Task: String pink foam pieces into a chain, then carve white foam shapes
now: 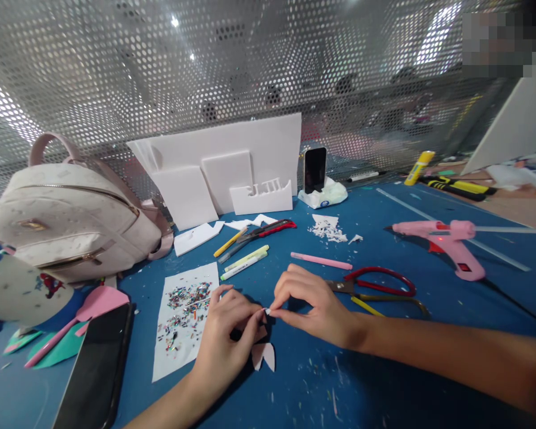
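Observation:
My left hand [230, 328] and my right hand [317, 304] meet over the blue table, fingertips almost touching. Both pinch a small white piece [268, 311] between thumb and forefinger; its exact kind is too small to tell. Under my left fingers lies a pink cut-out shaped like two petals [263, 356], partly covered by the hand. Left of that hand, a white sheet [161, 363] carries many shiny coloured flakes. Scissors with red-coated handles [379, 280] lie just beyond my right wrist. A pink pen [321, 261] rests above my right hand.
A pink glue gun [442, 235] lies at right, its cord trailing. White foam boards [268, 134] stand at the back beside a propped phone [315, 170]. Markers [245, 262] and a red-black cutter [272, 227] lie mid-table. A backpack [71, 214] and black phone [96, 369] occupy the left.

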Demonstrator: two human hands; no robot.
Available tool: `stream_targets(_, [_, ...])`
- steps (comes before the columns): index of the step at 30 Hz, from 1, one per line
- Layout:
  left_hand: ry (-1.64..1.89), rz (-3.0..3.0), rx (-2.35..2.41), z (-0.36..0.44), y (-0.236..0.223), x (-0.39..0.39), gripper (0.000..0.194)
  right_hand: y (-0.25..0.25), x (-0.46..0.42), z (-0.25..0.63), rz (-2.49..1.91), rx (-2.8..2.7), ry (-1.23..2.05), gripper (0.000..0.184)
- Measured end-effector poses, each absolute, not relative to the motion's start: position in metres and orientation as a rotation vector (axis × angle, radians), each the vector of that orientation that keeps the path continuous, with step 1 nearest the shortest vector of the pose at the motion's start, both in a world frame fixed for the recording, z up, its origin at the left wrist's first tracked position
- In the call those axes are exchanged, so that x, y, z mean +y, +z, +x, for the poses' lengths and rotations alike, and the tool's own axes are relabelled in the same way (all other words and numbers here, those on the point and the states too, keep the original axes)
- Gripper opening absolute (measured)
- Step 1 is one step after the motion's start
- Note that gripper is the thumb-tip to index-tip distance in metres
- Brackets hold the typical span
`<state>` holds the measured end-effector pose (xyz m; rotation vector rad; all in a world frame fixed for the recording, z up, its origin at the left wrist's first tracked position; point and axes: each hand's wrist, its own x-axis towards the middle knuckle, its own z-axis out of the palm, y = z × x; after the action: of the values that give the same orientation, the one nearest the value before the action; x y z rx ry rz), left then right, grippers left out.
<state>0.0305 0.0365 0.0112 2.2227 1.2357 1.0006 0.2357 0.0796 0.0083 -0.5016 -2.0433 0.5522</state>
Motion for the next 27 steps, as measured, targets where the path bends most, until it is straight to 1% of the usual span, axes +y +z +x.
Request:
stream_targets(8, [0.968,2.259,1.243,0.0308,0.0105,0.0366,0.027,0.0069,0.0807,0.2366,-0.512,-2.029,0.579,0.013])
stream_targets(16, [1.016,2.131,1.256,0.0292,0.0077,0.0399,0.03,0.007,0.0806,0.2372,-0.492,-2.023,0.619,0.011])
stream_targets(20, [1.022,2.123,1.257,0.0293,0.0075,0.0397,0.03,0.0068,0.0815,0.2376,-0.545,-2.028,0.637,0.007])
stream_targets(27, [1.03,2.128,1.24,0.0299,0.0069,0.0397,0.028,0.0059,0.0821,0.2376,-0.59,-2.069,0.616,0.009])
